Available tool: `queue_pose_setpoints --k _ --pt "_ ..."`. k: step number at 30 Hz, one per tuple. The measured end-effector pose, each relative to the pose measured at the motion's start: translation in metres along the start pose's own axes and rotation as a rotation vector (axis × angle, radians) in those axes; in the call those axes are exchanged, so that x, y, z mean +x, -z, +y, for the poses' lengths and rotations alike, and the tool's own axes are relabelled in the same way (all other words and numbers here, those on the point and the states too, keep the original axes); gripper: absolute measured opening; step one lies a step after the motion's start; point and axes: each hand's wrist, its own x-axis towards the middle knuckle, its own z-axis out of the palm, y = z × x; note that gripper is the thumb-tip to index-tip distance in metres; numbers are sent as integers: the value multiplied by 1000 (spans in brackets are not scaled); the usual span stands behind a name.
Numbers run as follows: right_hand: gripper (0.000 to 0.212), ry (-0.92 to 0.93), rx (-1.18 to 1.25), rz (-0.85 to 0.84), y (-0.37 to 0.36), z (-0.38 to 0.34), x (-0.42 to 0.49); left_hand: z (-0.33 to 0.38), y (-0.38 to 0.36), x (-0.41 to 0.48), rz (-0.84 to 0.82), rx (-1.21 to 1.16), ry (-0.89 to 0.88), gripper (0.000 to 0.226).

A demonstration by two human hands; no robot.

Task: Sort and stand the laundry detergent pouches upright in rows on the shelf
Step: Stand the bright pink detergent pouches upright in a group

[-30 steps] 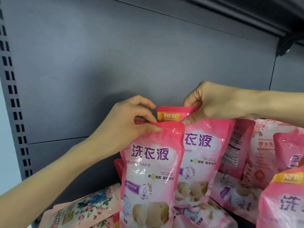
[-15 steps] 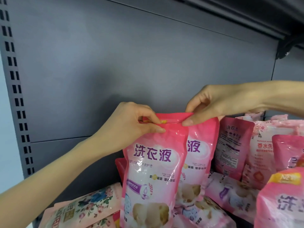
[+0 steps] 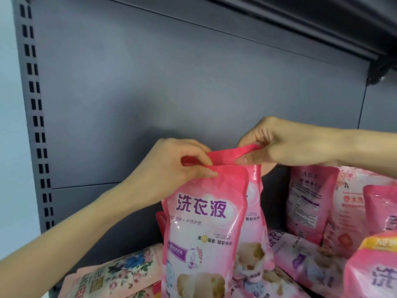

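A pink detergent pouch (image 3: 202, 229) with purple characters stands upright at the front. My left hand (image 3: 171, 168) pinches its top edge at the left corner. Directly behind it stands a second pink pouch (image 3: 253, 201), mostly hidden. My right hand (image 3: 285, 145) pinches the folded top strip of that rear pouch from the right. Both pouches are close to the grey back panel of the shelf.
A floral pouch (image 3: 116, 274) lies flat at the lower left. More pink pouches lean or lie to the right (image 3: 305, 201), (image 3: 309, 263), (image 3: 376, 269). A slotted upright (image 3: 34, 108) bounds the left side; an upper shelf edge (image 3: 300, 29) hangs above.
The rear pouch has slid left behind the front one and its top flap has folded down. My right hand moved left with it. My left hand kept its grip.
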Motion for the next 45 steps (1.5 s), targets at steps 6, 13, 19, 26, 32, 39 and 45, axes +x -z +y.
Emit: queue_pose_setpoints --k 6,13,19,26,32,39,45 --pt "12 38 72 -2 -1 -1 8 0 8 -4 66 -80 22 12" --pt "15 -5 146 -25 -6 14 6 -2 -2 -3 92 -20 22 7" --pt "46 -101 313 -186 0 23 2 -2 -2 -6 114 -51 70 19" --pt "51 -300 171 -208 6 88 5 -16 2 -8 162 -127 154 28" --pt "23 -391 -56 -379 -5 145 23 -33 0 -8 184 -109 127 13" --pt "46 -393 -241 -566 -24 170 42 -60 -2 -7 191 -71 135 21" --pt "63 -365 -398 -678 -34 186 52 -78 4 -5 150 7 160 30"
